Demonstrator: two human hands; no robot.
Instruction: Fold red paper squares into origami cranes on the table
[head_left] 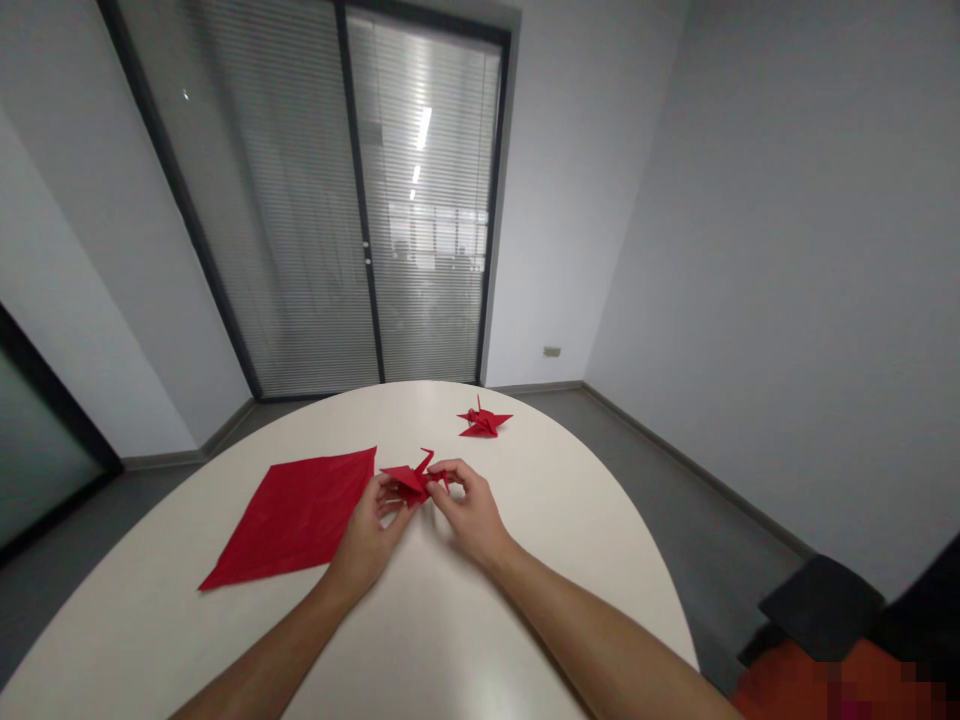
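A red origami crane [415,483] is held between my two hands just above the table, its thin neck bent up at the top and one wing pointing left. My left hand [377,518] grips its left and lower side with curled fingers. On the right, my right hand [471,507] pinches the crane's other side between thumb and fingers. Parts of the folded paper are hidden behind my fingertips. Close to my left wrist, a sheet of red paper [295,517] lies flat with creases across it.
Farther back on the round white table [555,600] rests a second red folded-paper crane [486,422]. A black chair part [823,597] and something orange [795,685] are at the lower right. Beyond the table stand a glass partition with blinds [427,300] and grey walls.
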